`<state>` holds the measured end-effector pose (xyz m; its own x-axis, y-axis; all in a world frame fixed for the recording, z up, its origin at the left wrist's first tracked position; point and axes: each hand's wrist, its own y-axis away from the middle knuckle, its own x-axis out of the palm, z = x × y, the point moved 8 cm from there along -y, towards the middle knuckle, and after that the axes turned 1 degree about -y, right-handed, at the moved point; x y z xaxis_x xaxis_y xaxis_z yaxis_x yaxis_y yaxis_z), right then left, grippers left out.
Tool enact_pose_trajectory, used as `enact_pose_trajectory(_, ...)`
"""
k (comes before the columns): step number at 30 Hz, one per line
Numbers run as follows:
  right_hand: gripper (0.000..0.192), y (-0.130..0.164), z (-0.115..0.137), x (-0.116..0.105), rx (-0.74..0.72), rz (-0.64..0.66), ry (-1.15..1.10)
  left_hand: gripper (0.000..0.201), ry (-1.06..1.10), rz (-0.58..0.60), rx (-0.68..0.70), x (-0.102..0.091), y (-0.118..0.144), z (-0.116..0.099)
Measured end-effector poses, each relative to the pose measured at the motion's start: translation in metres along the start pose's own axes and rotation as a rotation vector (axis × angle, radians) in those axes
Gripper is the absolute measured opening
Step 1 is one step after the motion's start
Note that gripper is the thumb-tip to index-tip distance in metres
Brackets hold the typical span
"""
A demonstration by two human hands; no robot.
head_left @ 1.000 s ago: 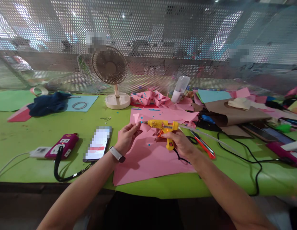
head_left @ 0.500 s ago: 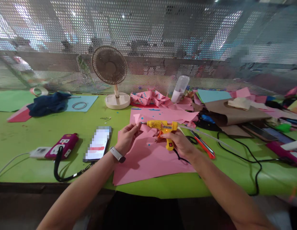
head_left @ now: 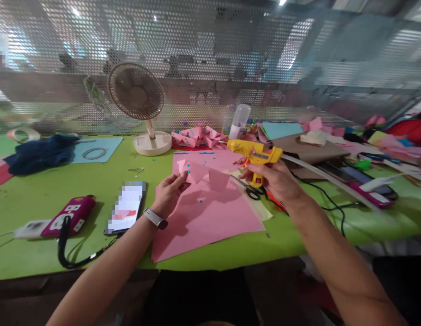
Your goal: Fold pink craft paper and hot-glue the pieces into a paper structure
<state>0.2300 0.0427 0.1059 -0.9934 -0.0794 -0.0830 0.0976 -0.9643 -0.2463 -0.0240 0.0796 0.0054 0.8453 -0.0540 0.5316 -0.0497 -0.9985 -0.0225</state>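
Observation:
My left hand (head_left: 168,192) pinches a small folded pink paper piece (head_left: 203,173) with blue dots, held just above a large pink sheet (head_left: 210,217) on the green table (head_left: 61,185). My right hand (head_left: 276,181) grips a yellow hot glue gun (head_left: 253,154) by its handle, lifted to the right of the paper piece, nozzle pointing left. A clear glue stick (head_left: 332,181) sticks out of the gun's back. A white watch sits on my left wrist.
A phone (head_left: 126,207), a pink power strip (head_left: 66,216) with a black lanyard and a small fan (head_left: 137,97) stand at left. Scissors (head_left: 254,192), black cable (head_left: 329,203), brown paper (head_left: 308,151), a white bottle (head_left: 238,121) and folded pink paper pieces (head_left: 197,136) lie behind and right.
My right hand has lifted the glue gun up and to the right, away from the paper piece. The view has turned to the right. My left hand still holds the pink piece.

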Motion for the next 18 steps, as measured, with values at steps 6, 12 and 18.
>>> enact_pose_trajectory(6, 0.035, 0.002, -0.01, -0.094, -0.262, -0.07, 0.862, 0.032, 0.012, -0.041, 0.003, -0.003, -0.004, -0.001)
enact_pose_trajectory(12, 0.036, 0.009, -0.081, -0.158, -0.249, 0.055, 1.145, 0.032, 0.024, -0.059, 0.001, -0.004, -0.005, 0.0)
enact_pose_trajectory(18, 0.042, 0.0, -0.116, -0.182, -0.129, 0.126, 1.202, 0.033, 0.013, -0.074, -0.009, -0.009, -0.007, 0.003)
